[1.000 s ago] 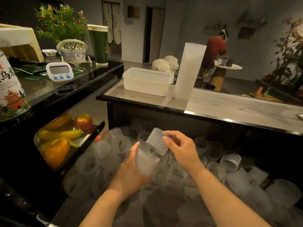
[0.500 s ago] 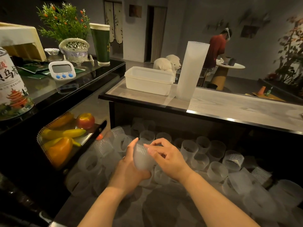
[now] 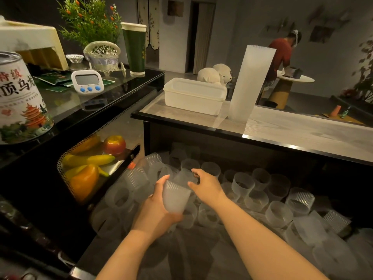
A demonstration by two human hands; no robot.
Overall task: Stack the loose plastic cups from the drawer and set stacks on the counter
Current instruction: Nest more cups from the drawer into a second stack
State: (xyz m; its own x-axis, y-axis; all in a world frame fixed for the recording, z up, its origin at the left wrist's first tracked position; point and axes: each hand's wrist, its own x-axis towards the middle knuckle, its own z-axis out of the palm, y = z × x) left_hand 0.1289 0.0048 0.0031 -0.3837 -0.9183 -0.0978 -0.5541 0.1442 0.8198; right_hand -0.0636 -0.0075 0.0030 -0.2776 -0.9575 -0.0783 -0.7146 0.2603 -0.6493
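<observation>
While your left hand [image 3: 159, 214] grips the nested cups [image 3: 175, 199], your right hand [image 3: 207, 185] closes on a loose cup [image 3: 184, 175]. Seat it squarely, mouth aligned. Many remain in the drawer [image 3: 232, 249].

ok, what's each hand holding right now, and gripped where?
Left hand grips the small cup stack around its lower body and base. Right hand reaches to another cup in the drawer; whether it has gripped it cannot be told.
</observation>
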